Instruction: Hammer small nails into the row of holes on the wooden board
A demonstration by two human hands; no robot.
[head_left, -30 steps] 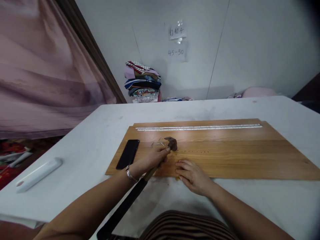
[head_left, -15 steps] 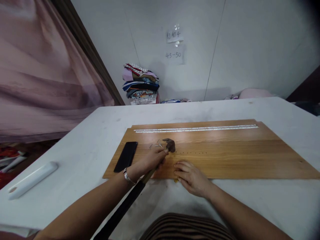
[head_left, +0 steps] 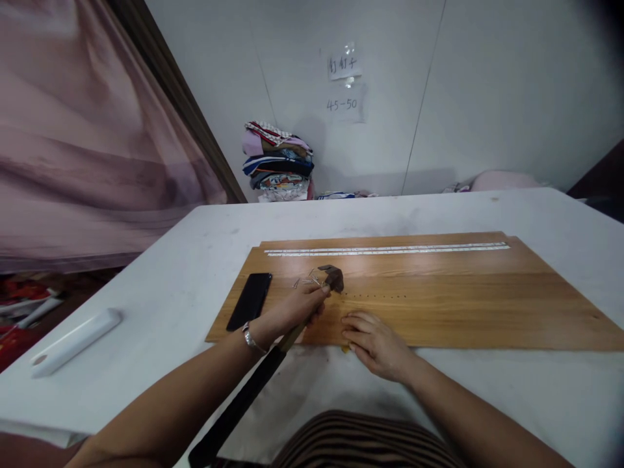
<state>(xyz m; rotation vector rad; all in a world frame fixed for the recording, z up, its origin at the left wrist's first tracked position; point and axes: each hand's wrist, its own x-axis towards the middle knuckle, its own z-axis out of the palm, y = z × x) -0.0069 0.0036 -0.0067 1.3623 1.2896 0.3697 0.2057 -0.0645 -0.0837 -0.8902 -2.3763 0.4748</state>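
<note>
Head view: one hammer (head_left: 334,279), one board (head_left: 439,305), perhaps six nails (head_left: 307,281).

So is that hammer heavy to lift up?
Probably top-heavy: the hammer has a dark metal head on a long handle, and the left hand grips close to the head. It looks stiff, not bendy. Laid on the board, it would likely stay put rather than roll, since the head sticks out sideways.

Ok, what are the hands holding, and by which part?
The left hand grips the hammer high on its handle, just below the head. The right hand holds nothing, resting flat on the wooden board.
</note>
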